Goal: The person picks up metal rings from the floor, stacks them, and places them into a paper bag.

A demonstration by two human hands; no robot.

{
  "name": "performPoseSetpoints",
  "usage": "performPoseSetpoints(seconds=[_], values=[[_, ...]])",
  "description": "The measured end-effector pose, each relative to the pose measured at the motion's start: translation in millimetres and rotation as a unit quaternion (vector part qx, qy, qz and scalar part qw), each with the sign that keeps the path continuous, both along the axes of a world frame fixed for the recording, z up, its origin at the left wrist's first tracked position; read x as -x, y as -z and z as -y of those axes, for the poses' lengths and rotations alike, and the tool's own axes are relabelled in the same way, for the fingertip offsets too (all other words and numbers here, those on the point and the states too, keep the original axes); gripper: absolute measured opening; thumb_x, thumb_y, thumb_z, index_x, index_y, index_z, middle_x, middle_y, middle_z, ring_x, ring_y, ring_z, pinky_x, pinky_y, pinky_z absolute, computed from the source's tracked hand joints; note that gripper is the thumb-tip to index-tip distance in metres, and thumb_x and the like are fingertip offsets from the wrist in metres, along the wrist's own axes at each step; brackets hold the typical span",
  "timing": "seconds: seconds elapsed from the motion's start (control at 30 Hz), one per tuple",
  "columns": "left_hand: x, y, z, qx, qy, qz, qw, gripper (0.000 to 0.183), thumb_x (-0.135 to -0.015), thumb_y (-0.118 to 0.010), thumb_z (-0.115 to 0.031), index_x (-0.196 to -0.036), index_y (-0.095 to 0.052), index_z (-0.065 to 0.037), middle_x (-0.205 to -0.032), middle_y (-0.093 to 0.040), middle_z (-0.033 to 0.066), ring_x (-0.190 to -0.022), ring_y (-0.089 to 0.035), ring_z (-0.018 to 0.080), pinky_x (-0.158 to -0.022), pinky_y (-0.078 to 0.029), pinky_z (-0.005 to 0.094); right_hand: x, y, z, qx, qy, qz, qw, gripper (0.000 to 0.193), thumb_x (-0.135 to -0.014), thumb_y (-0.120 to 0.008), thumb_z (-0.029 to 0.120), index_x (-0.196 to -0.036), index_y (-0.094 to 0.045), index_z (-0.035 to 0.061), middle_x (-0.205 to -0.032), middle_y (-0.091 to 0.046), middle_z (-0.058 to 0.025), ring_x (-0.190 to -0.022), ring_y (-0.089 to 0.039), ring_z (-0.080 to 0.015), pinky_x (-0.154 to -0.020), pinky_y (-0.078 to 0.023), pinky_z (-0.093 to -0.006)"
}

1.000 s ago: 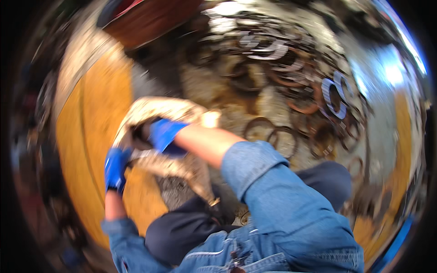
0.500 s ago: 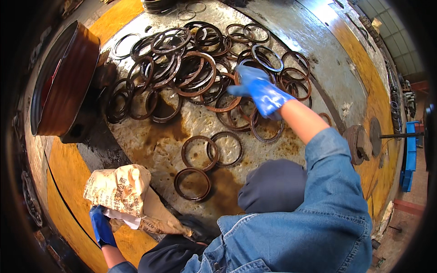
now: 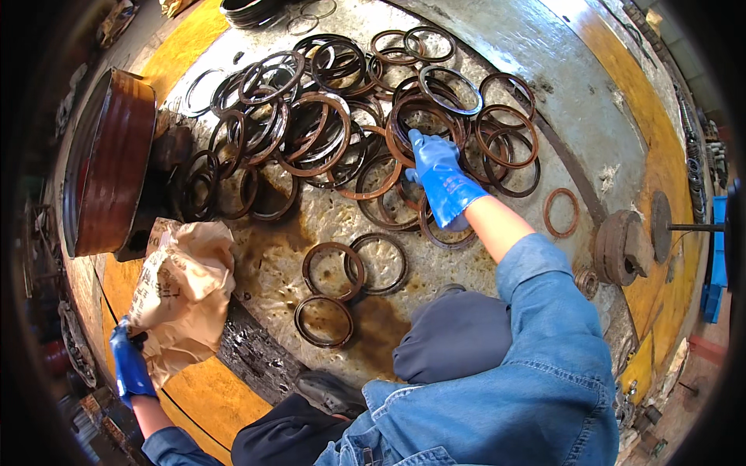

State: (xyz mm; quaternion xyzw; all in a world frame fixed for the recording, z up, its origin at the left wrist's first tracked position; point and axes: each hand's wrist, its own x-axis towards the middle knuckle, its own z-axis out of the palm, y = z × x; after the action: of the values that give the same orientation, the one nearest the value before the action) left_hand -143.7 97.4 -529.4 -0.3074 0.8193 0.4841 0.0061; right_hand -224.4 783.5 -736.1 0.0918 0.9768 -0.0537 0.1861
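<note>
My left hand (image 3: 132,365), in a blue rubber glove, grips the lower edge of a crumpled brown paper sack (image 3: 186,291) at the lower left. The sack hangs over the yellow floor strip. My right hand (image 3: 444,182), gloved the same, reaches into a heap of rusty and black metal rings (image 3: 325,99). Its fingers are closed at the near edge of a brown metal ring (image 3: 397,116); part of that ring is hidden behind the glove. A shiny grey ring (image 3: 424,80) rests just beyond it.
Three rings lie apart in front of my knee, the nearest a dark ring (image 3: 298,326). A rusty metal drum (image 3: 116,167) stands at the left. To the right are a small brown ring (image 3: 549,213) and a thick rusty metal piece (image 3: 616,248). Stacked rings (image 3: 250,14) sit at the far edge.
My right hand, blurred over the heap before, has come down onto a ring. My left hand has moved left and the sack now hangs more upright. The whole view has shifted slightly.
</note>
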Motion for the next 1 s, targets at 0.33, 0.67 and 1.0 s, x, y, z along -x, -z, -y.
performPoseSetpoints(seconds=[0.33, 0.67, 1.0], values=[[-94.0, 114.4, 73.3, 0.024, -0.129, 0.2, 0.971, 0.01, -0.085, -0.07, -0.008, -0.088, -0.064, -0.001, -0.076, -0.065, 0.0116, -0.056, -0.059, 0.025, -0.047, -0.043, 0.0373, 5.4, 6.5, -9.2, 0.056, 0.052, 0.045, 0.996, 0.05, -0.081, -0.081, 0.035, -0.123, -0.066, 0.0129, -0.119, -0.07, -0.0126, -0.111, -0.066, -0.0331, -0.095, -0.054, -0.0427], [-118.3, 137.2, 222.9, 0.069, 0.084, 0.146, 0.983, 0.027, -0.075, -0.078, -0.022, -0.095, -0.07, -0.006, -0.083, -0.07, 0.0144, -0.07, -0.069, 0.0302, -0.061, -0.056, 0.0399, 23.5, -115.9, -9.6, 0.726, 0.246, -0.056, 0.64, 0.042, -0.089, -0.073, 0.006, -0.124, -0.058, -0.0116, -0.124, -0.065, -0.0229, -0.109, -0.068, -0.0312, -0.099, -0.058, -0.0444], [-93.0, 50.4, 144.8, 0.282, -0.09, 0.108, 0.949, 0.041, -0.093, -0.07, -0.042, -0.094, -0.066, -0.002, -0.073, -0.068, 0.0077, -0.057, -0.062, 0.0156, -0.051, -0.047, 0.0307, -0.9, -160.3, 64.2, 0.713, 0.176, 0.101, 0.671, 0.049, -0.098, -0.065, 0.028, -0.134, -0.056, -0.0039, -0.116, -0.07, -0.0153, -0.101, -0.07, -0.0283, -0.09, -0.059, -0.0421]])
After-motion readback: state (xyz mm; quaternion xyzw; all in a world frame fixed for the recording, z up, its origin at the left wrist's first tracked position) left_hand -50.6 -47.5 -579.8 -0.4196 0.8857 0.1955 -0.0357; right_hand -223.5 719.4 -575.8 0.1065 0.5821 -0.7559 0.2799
